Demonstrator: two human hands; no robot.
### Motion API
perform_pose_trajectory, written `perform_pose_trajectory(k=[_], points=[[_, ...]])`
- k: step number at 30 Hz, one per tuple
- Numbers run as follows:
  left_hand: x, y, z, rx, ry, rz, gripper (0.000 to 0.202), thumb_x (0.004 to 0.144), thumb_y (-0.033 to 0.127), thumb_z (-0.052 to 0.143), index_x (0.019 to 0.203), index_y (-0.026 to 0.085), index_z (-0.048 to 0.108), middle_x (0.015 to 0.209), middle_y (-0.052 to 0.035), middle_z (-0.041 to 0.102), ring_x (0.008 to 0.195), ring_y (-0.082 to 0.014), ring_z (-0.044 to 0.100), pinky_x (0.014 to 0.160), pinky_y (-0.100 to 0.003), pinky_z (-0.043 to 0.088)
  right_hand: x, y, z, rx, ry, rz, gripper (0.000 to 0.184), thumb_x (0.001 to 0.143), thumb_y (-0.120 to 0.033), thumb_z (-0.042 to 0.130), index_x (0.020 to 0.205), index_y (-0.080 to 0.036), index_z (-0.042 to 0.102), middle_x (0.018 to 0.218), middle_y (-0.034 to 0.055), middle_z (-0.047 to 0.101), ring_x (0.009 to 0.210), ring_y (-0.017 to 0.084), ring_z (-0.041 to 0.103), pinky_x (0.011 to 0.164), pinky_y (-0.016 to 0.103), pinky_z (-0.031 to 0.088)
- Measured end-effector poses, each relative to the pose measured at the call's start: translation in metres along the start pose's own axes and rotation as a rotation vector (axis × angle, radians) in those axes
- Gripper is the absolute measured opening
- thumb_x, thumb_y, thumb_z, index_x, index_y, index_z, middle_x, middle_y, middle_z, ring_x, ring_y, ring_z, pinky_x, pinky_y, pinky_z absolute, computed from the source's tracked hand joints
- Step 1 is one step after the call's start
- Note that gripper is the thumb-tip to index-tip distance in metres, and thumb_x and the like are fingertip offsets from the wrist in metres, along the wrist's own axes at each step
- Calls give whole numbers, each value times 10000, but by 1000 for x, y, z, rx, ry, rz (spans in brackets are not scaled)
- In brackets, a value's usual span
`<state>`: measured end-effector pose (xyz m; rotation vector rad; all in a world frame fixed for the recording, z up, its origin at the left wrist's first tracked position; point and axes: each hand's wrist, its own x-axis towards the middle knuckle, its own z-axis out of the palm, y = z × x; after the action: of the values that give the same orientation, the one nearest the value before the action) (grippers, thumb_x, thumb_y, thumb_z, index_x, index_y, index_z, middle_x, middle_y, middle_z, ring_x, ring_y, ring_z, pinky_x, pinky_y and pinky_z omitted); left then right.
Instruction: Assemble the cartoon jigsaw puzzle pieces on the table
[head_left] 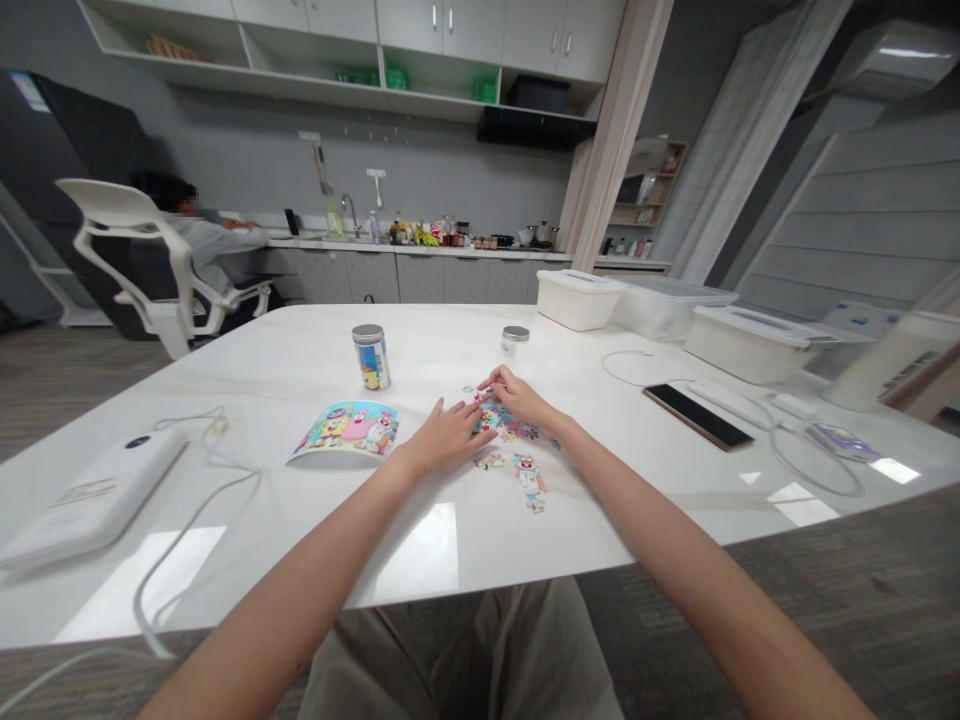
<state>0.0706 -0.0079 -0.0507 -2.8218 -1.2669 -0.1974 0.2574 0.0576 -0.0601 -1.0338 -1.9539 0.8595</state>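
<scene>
A pile of small colourful jigsaw puzzle pieces (512, 430) lies on the white table between my hands. My left hand (447, 437) rests low at the pile's left edge, its fingers spread. Over the back of the pile, my right hand (519, 396) has its fingers bent and closed at the tips, with a small pink piece at them. Closer to me is a joined strip of pieces showing a cartoon figure (529, 483); a smaller joined bit (489, 462) sits beside it. A curved cartoon picture sheet (347, 432) stands left of my left hand.
Behind the sheet stands a picture-covered can (371, 358); a clear jar with a metal lid (515, 341) is behind the pile. Right are a phone (697, 416), cables and lidded boxes (577, 300). A white device (94, 495) lies left. Another person (217, 245) sits at the far counter.
</scene>
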Motion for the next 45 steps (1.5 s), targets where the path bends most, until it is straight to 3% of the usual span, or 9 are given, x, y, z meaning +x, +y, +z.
perform_pose_trajectory(k=[5, 14, 24, 27, 30, 33, 35, 40, 45], points=[[0, -1, 1, -10, 5, 4, 471, 1008, 468, 263, 1376, 224, 430, 1451, -144, 468, 1345, -283, 405, 1103, -601, 244, -1, -3, 0, 19, -9, -1, 66, 919, -167, 384, 906, -229, 403, 1102, 64, 674, 863, 156, 686, 847, 395, 517], [0, 4, -4, 2, -36, -23, 456, 1011, 439, 291, 1375, 205, 432, 1484, -144, 426, 1362, -295, 385, 1108, -615, 244, 1, -1, 0, 36, 10, -25, 62, 903, -172, 406, 894, -233, 413, 972, 45, 719, 905, 150, 657, 871, 370, 494], [1, 0, 4, -36, 83, -41, 404, 1001, 475, 296, 1246, 218, 488, 1371, -162, 520, 1345, -282, 396, 1083, -593, 303, 2, 1, 0, 60, 42, -46, 53, 902, -182, 404, 884, -231, 410, 909, 34, 724, 865, 148, 659, 850, 362, 492], [2, -2, 4, -269, 176, -123, 293, 951, 435, 458, 1121, 214, 547, 1318, -146, 552, 1362, -295, 365, 1110, -564, 260, 2, 1, -1, 69, 54, -52, 48, 902, -189, 406, 883, -232, 410, 901, 28, 725, 861, 148, 660, 850, 366, 494], [8, -5, 7, -610, 312, -304, 262, 868, 372, 591, 1048, 186, 550, 1267, -146, 563, 1275, -304, 464, 1106, -505, 286, 2, 0, -1, 86, 49, -55, 47, 903, -202, 420, 873, -233, 404, 907, 33, 730, 874, 151, 671, 849, 366, 498], [17, -12, 12, -765, 401, -455, 302, 899, 324, 536, 1136, 144, 487, 1271, -189, 539, 1213, -289, 524, 1043, -463, 379, 4, -1, -1, 190, 13, -74, 81, 907, -250, 458, 862, -237, 392, 909, 37, 738, 866, 155, 683, 841, 363, 503], [21, -17, 14, -891, 428, -526, 268, 923, 292, 502, 1141, 139, 477, 1170, -174, 598, 1126, -261, 594, 963, -424, 458, 5, -1, -1, 283, -33, -89, 139, 906, -304, 496, 853, -239, 386, 901, 40, 742, 843, 157, 689, 829, 362, 505], [18, -22, 13, -1226, 434, -553, 200, 846, 213, 638, 1008, 151, 539, 883, -49, 660, 751, -154, 693, 746, -302, 552, 7, -2, 0, 424, -134, -82, 305, 851, -451, 614, 844, -236, 398, 868, 42, 748, 798, 160, 694, 804, 353, 507], [13, -18, 6, -1432, 428, -568, 223, 789, 271, 733, 843, 138, 562, 766, -38, 662, 692, -149, 688, 714, -288, 559, 6, -4, 0, 489, -123, -32, 397, 799, -529, 659, 836, -237, 394, 870, 47, 749, 795, 164, 702, 814, 347, 507]])
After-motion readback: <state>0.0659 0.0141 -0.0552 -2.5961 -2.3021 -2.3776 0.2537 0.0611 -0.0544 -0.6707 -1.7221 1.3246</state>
